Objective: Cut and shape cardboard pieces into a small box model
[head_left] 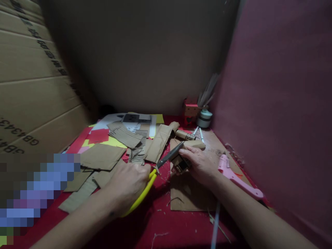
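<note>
Yellow-handled scissors [141, 199] are gripped in my left hand [132, 181], their dark blades pointing up and right. My right hand [199, 162] pinches a small brown cardboard piece [181, 164] with dark printing. The blade tips lie against the upper part of this piece, near my right fingertips. Whether the blades are parted is hard to tell. Beneath my right hand lies a flat cardboard sheet [192, 197] on the red cloth [160, 224].
Cardboard scraps [102, 156] and coloured paper [98, 136] lie at the left and back. A pink glue gun [240, 181] rests at the right, near a glue stick [215, 224]. A mint jar [204, 118] and a red-and-brown box [191, 114] stand behind. A large carton [33, 79] rises at left.
</note>
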The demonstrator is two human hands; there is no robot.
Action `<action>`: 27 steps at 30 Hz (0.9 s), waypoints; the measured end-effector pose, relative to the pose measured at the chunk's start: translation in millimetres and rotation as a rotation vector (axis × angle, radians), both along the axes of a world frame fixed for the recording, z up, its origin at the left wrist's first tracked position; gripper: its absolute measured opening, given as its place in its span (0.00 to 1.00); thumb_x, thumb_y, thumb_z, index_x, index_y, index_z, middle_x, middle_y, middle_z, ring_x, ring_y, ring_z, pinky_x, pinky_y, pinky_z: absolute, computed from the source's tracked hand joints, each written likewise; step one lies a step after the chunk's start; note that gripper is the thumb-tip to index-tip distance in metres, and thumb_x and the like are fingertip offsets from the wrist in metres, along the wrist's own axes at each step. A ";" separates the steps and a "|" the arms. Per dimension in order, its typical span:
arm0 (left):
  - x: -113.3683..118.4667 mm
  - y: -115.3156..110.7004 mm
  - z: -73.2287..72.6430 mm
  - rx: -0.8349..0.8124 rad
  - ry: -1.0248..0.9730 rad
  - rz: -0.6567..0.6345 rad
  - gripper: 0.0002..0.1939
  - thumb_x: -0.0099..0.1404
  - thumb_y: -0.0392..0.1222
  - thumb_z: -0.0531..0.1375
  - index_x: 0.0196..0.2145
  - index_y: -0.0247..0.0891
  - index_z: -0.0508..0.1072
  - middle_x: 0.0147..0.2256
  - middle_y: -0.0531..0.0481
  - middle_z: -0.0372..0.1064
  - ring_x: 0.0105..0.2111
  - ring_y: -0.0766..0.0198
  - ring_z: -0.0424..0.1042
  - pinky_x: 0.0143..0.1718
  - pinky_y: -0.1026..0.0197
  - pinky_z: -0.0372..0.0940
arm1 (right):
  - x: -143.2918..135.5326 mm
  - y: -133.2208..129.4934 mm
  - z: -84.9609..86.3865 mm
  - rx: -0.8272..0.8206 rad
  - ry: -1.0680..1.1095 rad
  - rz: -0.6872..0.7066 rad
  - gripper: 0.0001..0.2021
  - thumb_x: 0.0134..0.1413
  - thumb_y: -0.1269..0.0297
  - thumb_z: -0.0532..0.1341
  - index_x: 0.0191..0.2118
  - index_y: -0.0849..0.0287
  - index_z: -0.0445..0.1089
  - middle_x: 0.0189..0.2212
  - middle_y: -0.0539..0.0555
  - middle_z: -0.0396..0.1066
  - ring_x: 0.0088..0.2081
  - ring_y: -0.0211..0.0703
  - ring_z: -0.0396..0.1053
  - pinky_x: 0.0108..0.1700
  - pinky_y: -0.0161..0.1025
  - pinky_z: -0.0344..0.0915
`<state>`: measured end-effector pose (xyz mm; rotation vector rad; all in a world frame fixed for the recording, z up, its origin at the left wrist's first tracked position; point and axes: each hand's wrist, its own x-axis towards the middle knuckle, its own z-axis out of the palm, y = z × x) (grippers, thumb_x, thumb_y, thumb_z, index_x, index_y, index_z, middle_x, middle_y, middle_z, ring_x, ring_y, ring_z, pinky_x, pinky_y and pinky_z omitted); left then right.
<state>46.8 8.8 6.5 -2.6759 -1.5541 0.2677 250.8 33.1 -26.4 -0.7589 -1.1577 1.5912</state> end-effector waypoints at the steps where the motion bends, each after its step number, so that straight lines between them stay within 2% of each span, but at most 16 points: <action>1: -1.5 2.2 -4.0 0.002 -0.024 0.011 0.14 0.63 0.36 0.46 0.34 0.37 0.70 0.28 0.42 0.72 0.27 0.53 0.71 0.26 0.58 0.55 | 0.1 0.4 -0.7 -0.009 -0.003 0.004 0.06 0.51 0.63 0.60 0.33 0.60 0.68 0.22 0.49 0.69 0.19 0.35 0.66 0.22 0.34 0.66; 3: -5.3 9.3 -13.9 -0.021 -0.125 0.035 0.13 0.62 0.36 0.47 0.32 0.37 0.71 0.27 0.43 0.71 0.27 0.56 0.70 0.26 0.60 0.54 | -0.2 1.8 -2.4 -0.055 -0.003 0.003 0.06 0.50 0.63 0.61 0.33 0.60 0.67 0.21 0.48 0.69 0.18 0.36 0.65 0.20 0.34 0.65; 5: -9.7 19.6 -23.8 -0.088 -0.363 0.030 0.10 0.60 0.39 0.50 0.29 0.38 0.71 0.25 0.47 0.69 0.26 0.59 0.68 0.26 0.61 0.53 | -0.5 3.3 -3.9 -0.100 0.006 0.004 0.07 0.49 0.62 0.61 0.32 0.60 0.67 0.20 0.48 0.68 0.17 0.37 0.65 0.18 0.35 0.63; 6: -11.5 25.4 -27.8 -0.149 -0.537 0.072 0.09 0.59 0.42 0.53 0.26 0.39 0.70 0.23 0.49 0.68 0.24 0.61 0.66 0.25 0.62 0.53 | -0.5 4.1 -4.3 -0.110 0.013 0.002 0.08 0.49 0.61 0.61 0.31 0.60 0.67 0.20 0.49 0.68 0.17 0.37 0.65 0.18 0.35 0.63; 7: -12.7 30.9 -30.6 -0.208 -0.709 0.186 0.09 0.58 0.45 0.55 0.24 0.39 0.68 0.20 0.51 0.65 0.21 0.62 0.65 0.23 0.62 0.53 | -0.4 4.7 -4.6 -0.107 0.026 -0.003 0.08 0.49 0.61 0.62 0.31 0.60 0.67 0.20 0.50 0.68 0.18 0.38 0.65 0.20 0.36 0.64; 8: -13.0 35.8 -32.0 -0.219 -0.769 0.221 0.12 0.60 0.48 0.53 0.24 0.39 0.66 0.19 0.52 0.64 0.20 0.63 0.64 0.22 0.63 0.54 | -0.3 5.3 -4.6 -0.096 0.044 -0.013 0.08 0.48 0.61 0.62 0.30 0.61 0.67 0.21 0.50 0.69 0.20 0.38 0.66 0.21 0.36 0.64; 11: -6.6 43.0 -28.6 -0.307 -0.997 0.286 0.16 0.63 0.53 0.50 0.29 0.38 0.65 0.24 0.51 0.68 0.20 0.66 0.66 0.22 0.65 0.58 | -0.1 6.3 -4.0 -0.062 0.101 -0.102 0.07 0.46 0.63 0.64 0.29 0.61 0.69 0.24 0.51 0.70 0.26 0.37 0.67 0.28 0.34 0.63; 13: 3.2 42.2 -23.1 -0.430 -1.182 0.325 0.16 0.60 0.54 0.55 0.32 0.37 0.65 0.26 0.50 0.70 0.19 0.68 0.65 0.20 0.66 0.58 | -0.5 6.5 -3.8 -0.052 0.126 -0.179 0.05 0.46 0.64 0.64 0.28 0.60 0.70 0.24 0.50 0.70 0.28 0.37 0.66 0.30 0.33 0.62; 14: 9.0 41.1 -20.8 -0.489 -1.260 0.345 0.16 0.57 0.53 0.59 0.33 0.36 0.66 0.24 0.52 0.69 0.18 0.69 0.64 0.18 0.67 0.56 | -0.8 6.4 -3.8 -0.048 0.133 -0.203 0.05 0.47 0.64 0.64 0.28 0.59 0.70 0.24 0.49 0.70 0.28 0.37 0.66 0.30 0.33 0.62; 17: 25.8 39.3 -18.8 -0.643 -1.453 0.314 0.16 0.52 0.47 0.65 0.33 0.36 0.66 0.19 0.57 0.63 0.17 0.71 0.62 0.17 0.69 0.54 | -1.8 5.5 -3.6 -0.022 0.127 -0.145 0.06 0.50 0.62 0.62 0.34 0.57 0.72 0.29 0.51 0.73 0.31 0.40 0.68 0.32 0.36 0.62; 20: 36.3 41.7 -22.3 -0.724 -1.565 0.246 0.14 0.51 0.43 0.66 0.30 0.36 0.64 0.17 0.59 0.58 0.15 0.73 0.58 0.17 0.69 0.53 | -1.1 4.2 -1.9 -0.024 0.110 -0.012 0.12 0.51 0.62 0.61 0.43 0.56 0.71 0.35 0.53 0.74 0.34 0.42 0.70 0.37 0.39 0.64; 24: 37.1 47.9 -29.1 -0.630 -1.623 0.217 0.13 0.51 0.41 0.65 0.29 0.36 0.65 0.15 0.59 0.59 0.15 0.73 0.58 0.17 0.69 0.53 | 3.3 2.2 2.7 -0.037 0.104 -0.049 0.24 0.48 0.64 0.64 0.53 0.50 0.65 0.39 0.52 0.71 0.34 0.39 0.70 0.35 0.37 0.66; 27: 31.3 53.0 -35.9 -0.575 -1.687 0.213 0.12 0.53 0.42 0.65 0.29 0.36 0.65 0.15 0.59 0.59 0.15 0.73 0.58 0.17 0.69 0.52 | 5.9 -0.5 4.6 0.053 0.018 -0.004 0.34 0.40 0.70 0.68 0.56 0.45 0.61 0.49 0.52 0.66 0.42 0.42 0.68 0.38 0.37 0.66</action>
